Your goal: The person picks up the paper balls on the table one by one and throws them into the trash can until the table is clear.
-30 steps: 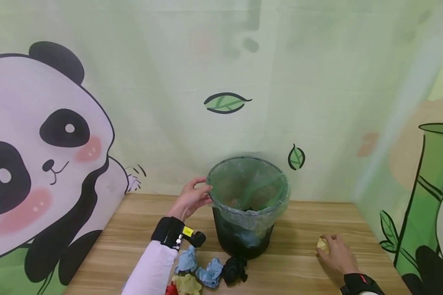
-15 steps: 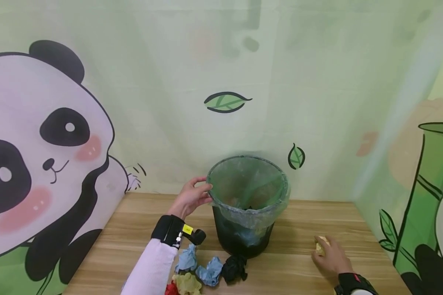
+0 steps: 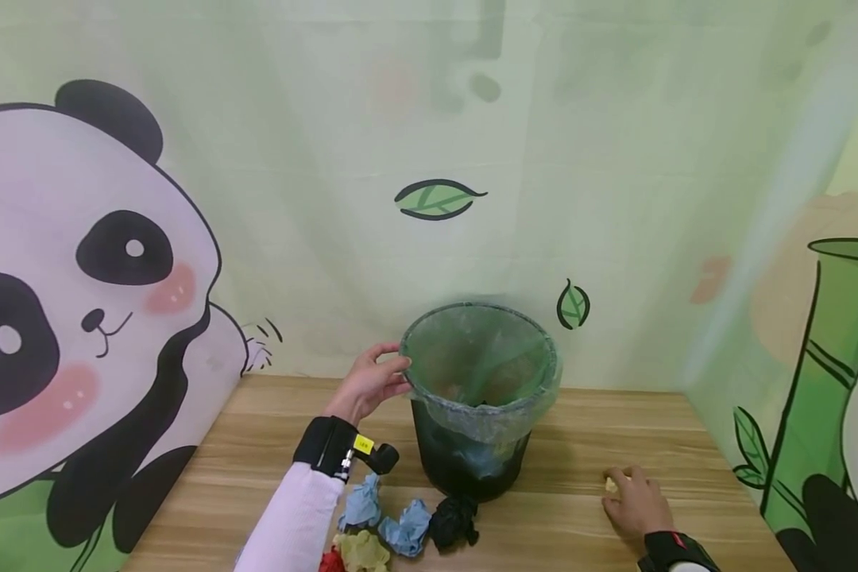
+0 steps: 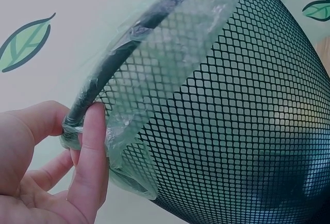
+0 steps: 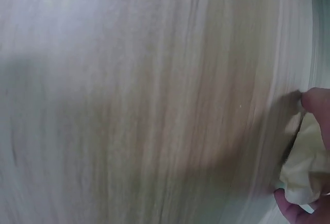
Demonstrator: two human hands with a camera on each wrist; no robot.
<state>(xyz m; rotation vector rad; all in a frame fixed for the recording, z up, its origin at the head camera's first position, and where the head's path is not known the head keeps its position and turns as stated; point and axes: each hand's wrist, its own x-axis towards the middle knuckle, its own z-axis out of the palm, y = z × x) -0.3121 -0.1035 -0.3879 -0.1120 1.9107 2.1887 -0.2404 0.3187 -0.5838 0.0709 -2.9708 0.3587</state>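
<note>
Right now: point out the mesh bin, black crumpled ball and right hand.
mesh bin [image 4: 221, 108]: left wrist view, on the mesh side wall
black crumpled ball [image 3: 454, 523]: head view, middle of its crumpled surface
right hand [image 3: 639, 504]: head view, back of the hand

No text is legible. A small yellow label [image 3: 363, 445] at the edge of the left wristband [image 3: 323, 446] bears dark characters, too tiny and blurred to read. A thin red mark [image 3: 678, 540] on the right wristband [image 3: 668, 550] is too small to make out.
</note>
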